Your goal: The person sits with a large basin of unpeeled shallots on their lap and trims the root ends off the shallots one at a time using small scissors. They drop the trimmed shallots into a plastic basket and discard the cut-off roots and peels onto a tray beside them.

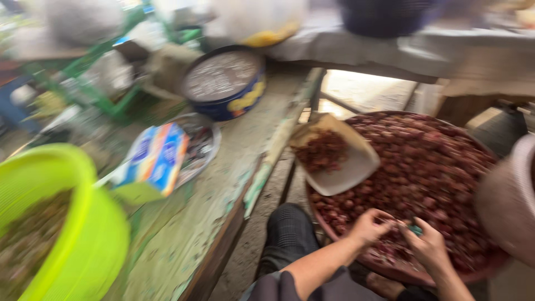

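The whole head view is blurred. A wide round tray (490, 153) holds a heap of small reddish bulbs (429, 167). Both my hands hover over its near edge, fingertips meeting. My left hand (368, 226) has its fingers curled and pinched toward the right one; what it pinches is too blurred to tell. My right hand (429, 246) is closed around a small teal object (414, 229). A pale cardboard scoop (340, 159) with reddish scraps rests on the tray's left rim. My dark-trousered knee (287, 234) is just left of the tray.
A worn wooden bench (223, 195) runs along the left, carrying a lime-green colander (67, 223), a blue-and-white carton (159, 159) on a plate and a round blue tin (225, 83). A brown rounded pot (510, 203) sits at the right edge. A green rack stands at the back left.
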Available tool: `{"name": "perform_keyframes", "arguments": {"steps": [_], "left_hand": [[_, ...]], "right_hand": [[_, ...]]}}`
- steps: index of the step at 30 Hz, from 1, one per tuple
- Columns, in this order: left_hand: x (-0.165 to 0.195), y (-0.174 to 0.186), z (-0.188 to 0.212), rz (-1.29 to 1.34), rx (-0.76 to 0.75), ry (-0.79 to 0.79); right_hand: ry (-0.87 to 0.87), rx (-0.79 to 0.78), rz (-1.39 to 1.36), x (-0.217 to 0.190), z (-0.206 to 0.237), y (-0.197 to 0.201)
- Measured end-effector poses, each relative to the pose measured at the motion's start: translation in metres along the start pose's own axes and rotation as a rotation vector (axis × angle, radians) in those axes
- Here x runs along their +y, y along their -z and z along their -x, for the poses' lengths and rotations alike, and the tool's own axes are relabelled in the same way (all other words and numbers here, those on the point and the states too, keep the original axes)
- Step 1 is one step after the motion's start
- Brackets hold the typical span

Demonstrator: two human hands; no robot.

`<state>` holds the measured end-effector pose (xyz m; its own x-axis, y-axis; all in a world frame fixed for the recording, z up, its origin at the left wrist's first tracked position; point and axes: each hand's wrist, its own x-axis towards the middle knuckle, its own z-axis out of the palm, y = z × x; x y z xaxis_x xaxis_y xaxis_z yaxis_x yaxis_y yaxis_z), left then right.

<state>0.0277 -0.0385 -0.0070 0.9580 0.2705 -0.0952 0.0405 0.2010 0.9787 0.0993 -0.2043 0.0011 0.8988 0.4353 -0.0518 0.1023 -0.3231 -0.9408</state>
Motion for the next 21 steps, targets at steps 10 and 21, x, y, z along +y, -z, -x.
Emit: {"name": "perform_keyframes", "arguments": {"steps": [10,21], "left_hand": [[0.013,0.010,0.006,0.308,-0.042,0.112],[-0.008,0.015,0.007,0.266,-0.070,0.080]], "right_hand": [[0.010,-0.104,-0.167,-0.043,0.030,-0.004],[-0.013,-0.006,0.123,-0.063,0.045,-0.019]]}}
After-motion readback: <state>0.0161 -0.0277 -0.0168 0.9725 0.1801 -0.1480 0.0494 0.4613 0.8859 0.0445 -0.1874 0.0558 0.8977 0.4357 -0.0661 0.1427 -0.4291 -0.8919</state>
